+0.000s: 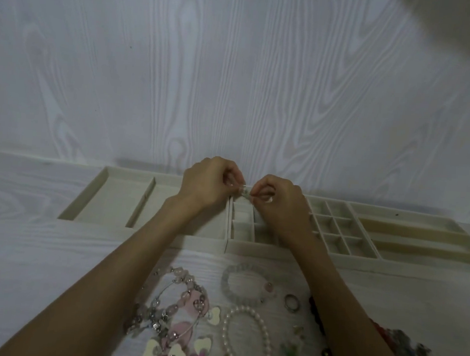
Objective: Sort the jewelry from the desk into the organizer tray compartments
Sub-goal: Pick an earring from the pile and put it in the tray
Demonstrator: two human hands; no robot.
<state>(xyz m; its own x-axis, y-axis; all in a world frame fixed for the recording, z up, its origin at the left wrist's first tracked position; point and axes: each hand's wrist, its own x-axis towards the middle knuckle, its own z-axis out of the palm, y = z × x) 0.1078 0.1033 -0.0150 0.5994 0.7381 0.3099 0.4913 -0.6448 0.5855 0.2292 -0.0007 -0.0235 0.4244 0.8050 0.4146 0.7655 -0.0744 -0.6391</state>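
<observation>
At frame centre, your left hand (211, 184) and right hand (276, 200) are pinching a small clear piece (244, 192) with their fingers above the organizer tray (341, 227), whose visible compartments are showing nothing inside.

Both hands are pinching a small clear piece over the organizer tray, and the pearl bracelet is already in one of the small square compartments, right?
Not quite. The head view shows the pearl bracelet lying on the desk among the unsorted jewelry, not in a compartment. The rest holds: the left hand and right hand pinch a small clear piece over the organizer tray.
</observation>
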